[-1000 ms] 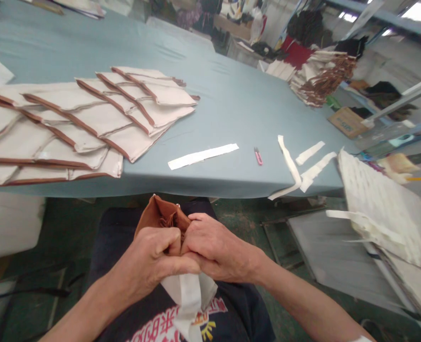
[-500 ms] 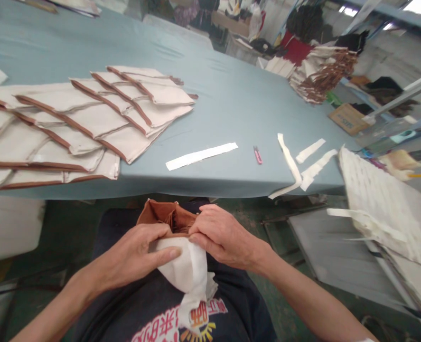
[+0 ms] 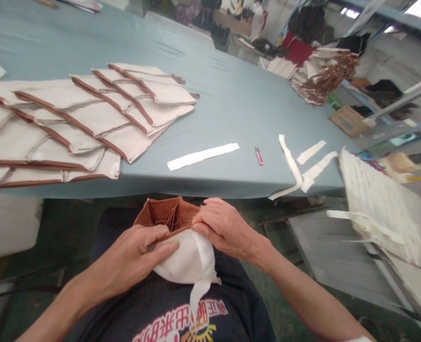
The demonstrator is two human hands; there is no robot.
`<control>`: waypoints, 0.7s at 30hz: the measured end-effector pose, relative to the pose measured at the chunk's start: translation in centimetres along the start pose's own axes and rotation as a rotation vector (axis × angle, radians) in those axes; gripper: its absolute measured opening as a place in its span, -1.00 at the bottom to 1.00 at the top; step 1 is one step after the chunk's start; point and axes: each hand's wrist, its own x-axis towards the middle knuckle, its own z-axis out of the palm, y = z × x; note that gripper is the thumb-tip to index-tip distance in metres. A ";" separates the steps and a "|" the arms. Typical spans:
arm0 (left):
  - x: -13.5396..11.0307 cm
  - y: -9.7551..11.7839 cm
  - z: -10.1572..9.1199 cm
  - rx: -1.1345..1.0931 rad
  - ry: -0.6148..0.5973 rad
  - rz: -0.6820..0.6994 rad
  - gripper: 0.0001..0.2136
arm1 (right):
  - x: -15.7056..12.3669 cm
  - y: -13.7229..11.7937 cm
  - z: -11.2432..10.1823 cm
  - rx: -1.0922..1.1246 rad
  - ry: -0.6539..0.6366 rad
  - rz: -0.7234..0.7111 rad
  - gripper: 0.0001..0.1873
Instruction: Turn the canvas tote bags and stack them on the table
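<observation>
In my lap is a fabric bag piece (image 3: pixel 182 268) with a brown edge, its white lining facing me and a brown fringed inside showing beyond. My left hand (image 3: pixel 144 249) pinches its near rim, thumb on the white cloth and fingers over the edge. At the rim's right part, my right hand (image 3: pixel 222 228) grips the same piece, fingers curled. A white strip (image 3: pixel 206 256) runs down from beneath the right thumb along the lining, and its loose end hangs over the dark shirt.
On the blue-covered table (image 3: pixel 217 118) lie overlapping white pieces with brown edges (image 3: pixel 82 118), a white strip (image 3: pixel 203 156), pink thread snips (image 3: pixel 259 156) and several cut strips (image 3: pixel 288 161). A board with white strips (image 3: pixel 381 204) stands at the right.
The bag piece has been turned and spread, so more of its white lining and brown inside shows. Both hands keep hold; the right has moved slightly up.
</observation>
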 end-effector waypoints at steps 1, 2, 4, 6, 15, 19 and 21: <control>0.0 0.0 0.0 0.002 0.001 -0.001 -0.53 | 0.0 0.0 0.0 -0.001 -0.004 0.005 -0.60; 0.0 0.0 0.1 0.003 -0.001 -0.001 -0.52 | -0.1 0.0 -0.1 -0.003 -0.003 0.005 -0.59; 0.1 0.0 0.1 0.003 -0.009 -0.003 -0.52 | -0.2 0.0 -0.2 -0.011 0.010 -0.002 -0.57; 0.2 -0.2 0.0 0.009 -0.005 -0.003 -0.52 | -0.3 0.0 -0.4 -0.017 0.022 -0.007 -0.54; 0.5 -0.2 0.2 -0.007 -0.006 0.005 -0.52 | -1.1 0.2 -0.7 0.006 0.009 0.047 -0.62; 0.4 -0.1 0.5 -0.045 -0.012 -0.024 -0.52 | -1.3 0.3 -0.3 0.020 0.006 0.076 -0.66; 0.3 -0.2 0.7 -0.065 -0.014 -0.033 -0.51 | -1.4 0.3 -0.2 0.021 0.007 0.092 -0.66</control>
